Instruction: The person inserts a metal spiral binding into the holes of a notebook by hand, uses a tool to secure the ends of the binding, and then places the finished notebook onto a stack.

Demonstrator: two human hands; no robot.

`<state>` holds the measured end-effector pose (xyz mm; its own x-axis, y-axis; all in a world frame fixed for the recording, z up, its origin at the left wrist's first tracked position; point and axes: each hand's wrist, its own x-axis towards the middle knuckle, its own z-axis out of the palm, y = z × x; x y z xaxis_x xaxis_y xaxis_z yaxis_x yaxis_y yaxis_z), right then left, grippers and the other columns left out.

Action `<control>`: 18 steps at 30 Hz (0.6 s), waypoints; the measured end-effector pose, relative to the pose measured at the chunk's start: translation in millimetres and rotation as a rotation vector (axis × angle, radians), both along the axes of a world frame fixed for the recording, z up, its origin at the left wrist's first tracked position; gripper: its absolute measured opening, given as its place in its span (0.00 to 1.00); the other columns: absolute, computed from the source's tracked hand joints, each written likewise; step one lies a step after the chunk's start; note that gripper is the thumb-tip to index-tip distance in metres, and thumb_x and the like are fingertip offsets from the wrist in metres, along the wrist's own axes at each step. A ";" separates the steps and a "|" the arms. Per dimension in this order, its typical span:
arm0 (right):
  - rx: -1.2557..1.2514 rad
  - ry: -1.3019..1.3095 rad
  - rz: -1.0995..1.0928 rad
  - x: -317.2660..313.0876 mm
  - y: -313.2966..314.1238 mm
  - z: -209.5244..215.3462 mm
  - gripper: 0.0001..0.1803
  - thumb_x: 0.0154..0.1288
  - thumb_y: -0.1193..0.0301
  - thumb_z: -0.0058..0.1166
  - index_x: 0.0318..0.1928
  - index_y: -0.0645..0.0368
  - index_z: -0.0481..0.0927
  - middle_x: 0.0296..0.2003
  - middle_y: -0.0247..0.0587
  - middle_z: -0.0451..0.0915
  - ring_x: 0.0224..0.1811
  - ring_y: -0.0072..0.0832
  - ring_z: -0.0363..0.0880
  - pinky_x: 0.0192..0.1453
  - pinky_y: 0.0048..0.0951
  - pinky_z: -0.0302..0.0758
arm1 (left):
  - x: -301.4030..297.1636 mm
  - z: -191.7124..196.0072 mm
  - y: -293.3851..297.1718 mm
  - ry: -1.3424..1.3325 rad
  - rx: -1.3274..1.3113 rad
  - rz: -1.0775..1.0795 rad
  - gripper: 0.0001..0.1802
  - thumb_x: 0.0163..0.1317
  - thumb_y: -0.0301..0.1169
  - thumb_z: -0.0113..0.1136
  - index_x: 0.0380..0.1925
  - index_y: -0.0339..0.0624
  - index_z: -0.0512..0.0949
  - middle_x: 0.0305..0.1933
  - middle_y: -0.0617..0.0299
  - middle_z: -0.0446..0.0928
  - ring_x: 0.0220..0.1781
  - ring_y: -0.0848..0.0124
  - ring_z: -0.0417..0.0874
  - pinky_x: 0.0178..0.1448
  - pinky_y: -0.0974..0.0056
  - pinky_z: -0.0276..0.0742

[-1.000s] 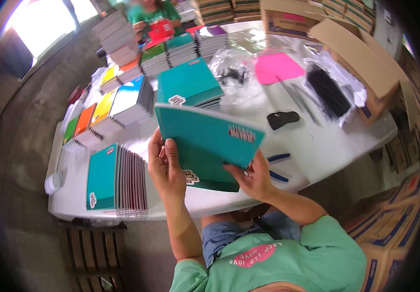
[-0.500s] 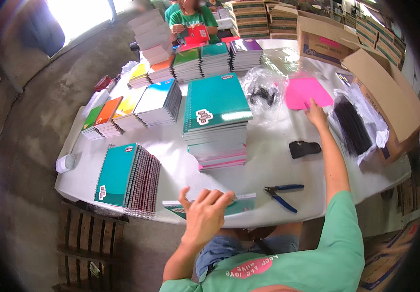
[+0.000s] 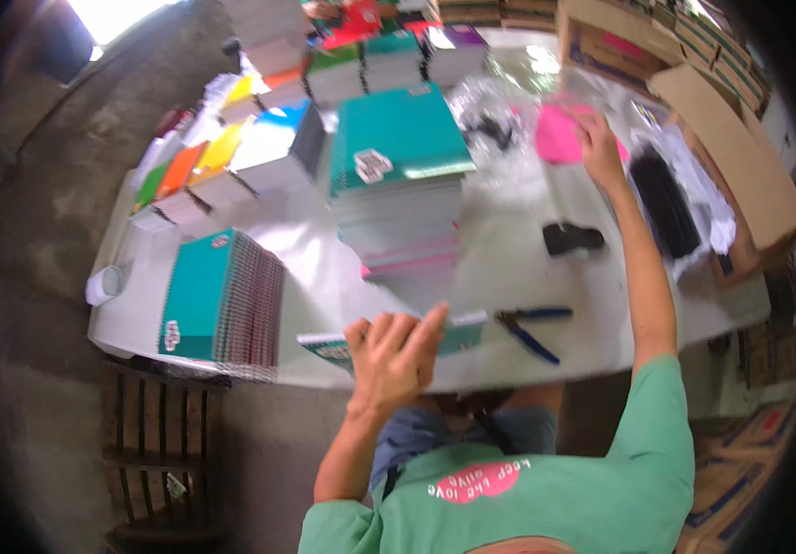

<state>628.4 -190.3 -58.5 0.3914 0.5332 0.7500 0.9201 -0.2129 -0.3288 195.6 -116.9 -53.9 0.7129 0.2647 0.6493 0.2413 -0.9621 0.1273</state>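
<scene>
My left hand (image 3: 389, 358) grips a teal spiral notebook (image 3: 460, 340) at the table's near edge, its fingers bent over the upper edge. The notebook is tilted nearly on edge, so its cover is mostly hidden. My right arm reaches far forward, and my right hand (image 3: 601, 148) is over the pink sheet (image 3: 556, 137); its fingers are smeared, so a grip on the sheet cannot be made out. Cutting pliers (image 3: 532, 334) with blue handles lie spread beside the notebook. A small black piece (image 3: 573, 238) lies between them and the pink sheet.
A tall teal notebook stack (image 3: 402, 138) stands mid-table, a lower one (image 3: 199, 295) to its left. Rows of colored notebooks (image 3: 273, 138) are behind. Black coils (image 3: 664, 203) on white wrapping and an open carton (image 3: 739, 157) are at right; clear plastic (image 3: 481, 111) lies beyond the stack.
My right hand has moved farther across the pink sheet, away from its near edge. My left hand still holds the notebook. The whole view has shifted, with table things sitting higher in the picture.
</scene>
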 end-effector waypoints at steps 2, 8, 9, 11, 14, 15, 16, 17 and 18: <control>0.006 0.101 0.213 -70.2 0.2 38.8 0.16 0.66 0.74 0.47 0.52 0.51 0.79 0.42 0.43 0.74 0.45 0.34 0.74 0.51 0.30 0.70 | -5.6 -5.4 4.5 -0.014 0.006 0.004 0.18 0.51 0.30 0.62 0.45 0.54 0.80 0.25 0.73 0.70 0.30 0.74 0.69 0.44 0.63 0.53; -0.235 0.390 0.521 -215.1 -73.7 32.5 0.17 0.56 0.79 0.59 0.47 0.51 0.82 0.34 0.37 0.78 0.37 0.27 0.77 0.41 0.26 0.73 | 7.9 -22.7 -2.3 -0.073 0.103 0.035 0.19 0.52 0.39 0.63 0.47 0.59 0.80 0.26 0.74 0.68 0.36 0.76 0.72 0.65 0.51 0.41; -0.195 0.425 0.514 -226.1 -74.3 24.2 0.17 0.55 0.79 0.59 0.46 0.51 0.83 0.34 0.37 0.78 0.37 0.28 0.77 0.41 0.26 0.73 | 9.2 -24.0 -1.3 -0.100 0.105 0.051 0.20 0.52 0.39 0.63 0.47 0.59 0.80 0.27 0.74 0.68 0.36 0.76 0.72 0.65 0.51 0.41; -0.107 0.498 0.496 -241.8 -72.9 11.9 0.16 0.54 0.79 0.60 0.44 0.51 0.84 0.35 0.37 0.78 0.38 0.28 0.78 0.42 0.27 0.74 | 11.4 -24.6 0.5 -0.152 0.114 0.077 0.20 0.51 0.39 0.64 0.48 0.60 0.80 0.27 0.74 0.67 0.37 0.75 0.72 0.65 0.51 0.41; -0.088 0.483 0.495 -246.1 -67.0 8.9 0.14 0.53 0.79 0.61 0.41 0.52 0.85 0.35 0.37 0.78 0.38 0.28 0.78 0.43 0.28 0.74 | 13.1 -25.1 1.9 -0.147 0.088 0.070 0.21 0.50 0.41 0.64 0.48 0.61 0.80 0.27 0.74 0.67 0.37 0.75 0.71 0.64 0.51 0.41; -0.093 0.497 0.519 -246.5 -66.0 9.5 0.14 0.52 0.79 0.61 0.41 0.53 0.85 0.35 0.36 0.78 0.38 0.28 0.78 0.44 0.28 0.74 | 13.1 -24.1 2.8 -0.146 0.083 0.065 0.21 0.50 0.41 0.65 0.48 0.62 0.80 0.27 0.74 0.67 0.37 0.75 0.71 0.64 0.51 0.41; -0.098 0.510 0.544 -246.8 -65.0 10.1 0.14 0.52 0.79 0.61 0.41 0.53 0.85 0.36 0.36 0.78 0.38 0.28 0.78 0.44 0.28 0.74 | 11.8 -22.6 2.2 -0.139 0.077 0.059 0.21 0.50 0.40 0.65 0.48 0.61 0.81 0.27 0.74 0.67 0.37 0.75 0.71 0.64 0.52 0.42; -0.110 0.518 0.571 -245.9 -64.0 11.7 0.14 0.52 0.79 0.61 0.41 0.53 0.85 0.36 0.36 0.78 0.38 0.27 0.78 0.44 0.28 0.74 | 10.5 -21.6 0.1 -0.138 0.066 0.056 0.21 0.50 0.40 0.66 0.48 0.60 0.81 0.27 0.74 0.68 0.38 0.75 0.71 0.64 0.54 0.43; -0.132 0.538 0.619 -244.6 -63.7 14.0 0.14 0.52 0.80 0.61 0.41 0.54 0.85 0.36 0.37 0.78 0.37 0.26 0.78 0.43 0.26 0.74 | 9.7 -20.6 -1.0 -0.136 0.056 0.053 0.22 0.50 0.39 0.66 0.48 0.60 0.81 0.26 0.75 0.68 0.38 0.74 0.71 0.63 0.55 0.44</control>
<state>383.8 -253.9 -44.5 0.2858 0.8406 0.4602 0.6076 0.2124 -0.7653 205.3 -117.9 -74.5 0.6032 0.2605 0.7539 0.2765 -0.9548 0.1087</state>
